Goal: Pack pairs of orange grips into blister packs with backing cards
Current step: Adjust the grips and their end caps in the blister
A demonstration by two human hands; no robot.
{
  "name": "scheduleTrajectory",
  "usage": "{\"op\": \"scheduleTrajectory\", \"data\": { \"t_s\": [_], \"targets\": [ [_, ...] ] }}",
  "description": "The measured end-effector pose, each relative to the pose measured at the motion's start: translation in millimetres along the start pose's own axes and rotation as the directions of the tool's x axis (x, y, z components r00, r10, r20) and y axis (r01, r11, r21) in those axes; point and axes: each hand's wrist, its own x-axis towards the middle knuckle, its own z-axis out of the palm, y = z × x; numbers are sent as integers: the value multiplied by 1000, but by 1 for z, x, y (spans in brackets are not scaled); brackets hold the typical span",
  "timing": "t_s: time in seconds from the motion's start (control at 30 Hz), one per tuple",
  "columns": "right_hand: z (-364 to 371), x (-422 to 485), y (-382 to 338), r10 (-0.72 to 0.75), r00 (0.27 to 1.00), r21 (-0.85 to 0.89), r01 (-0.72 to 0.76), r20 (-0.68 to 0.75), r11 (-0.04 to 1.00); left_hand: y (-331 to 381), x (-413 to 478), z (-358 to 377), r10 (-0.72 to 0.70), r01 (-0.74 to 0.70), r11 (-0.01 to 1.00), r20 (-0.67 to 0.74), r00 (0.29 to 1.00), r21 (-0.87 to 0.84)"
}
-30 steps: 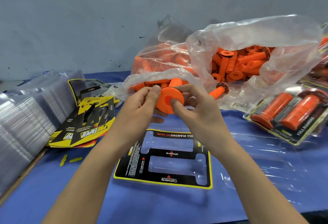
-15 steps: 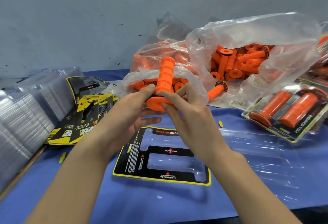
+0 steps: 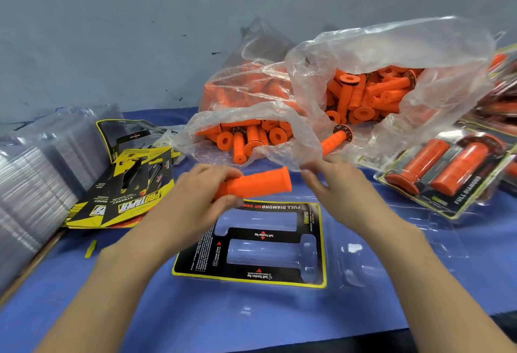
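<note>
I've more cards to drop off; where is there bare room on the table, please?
Bare cloth lies near right, by the finished pack, and near left, by the card pile. The back is crowded with bags of grips.

Blue-covered table (image 3: pixel 181 322) with carded blister pack (image 3: pixel 263 235), yellow card stack (image 3: pixel 134 198), clear blister stack (image 3: pixel 33 184), bags of orange grips (image 3: pixel 391 72), finished pack (image 3: pixel 447 176)

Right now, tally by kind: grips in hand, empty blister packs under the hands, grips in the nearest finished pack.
Orange grip in left hand: 1
Empty blister pack: 1
Packed grips in finished pack: 2
Total: 4
</note>
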Motion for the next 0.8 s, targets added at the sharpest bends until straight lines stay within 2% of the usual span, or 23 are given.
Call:
{"op": "scheduleTrajectory", "data": {
  "t_s": [0.1, 0.33, 0.5, 0.8],
  "targets": [
    [3, -3, 10, 46, 982, -99, -28, 184, 995, 3, -6, 9, 19, -23, 997, 50, 999, 68],
    [6, -2, 13, 35, 939, -30, -26, 342, 999, 0, -8, 15, 24, -36, 990, 85, 996, 135],
    [8, 0, 14, 40, 924, -6, -41, 381, 999, -4, -5, 27, 46, -71, 975, 124, 991, 209],
    [8, 1, 14, 17, 926, 25, -29, 376, 999, -7, -5, 38, 34, -69, 972, 158, 987, 225]
  ]
}}
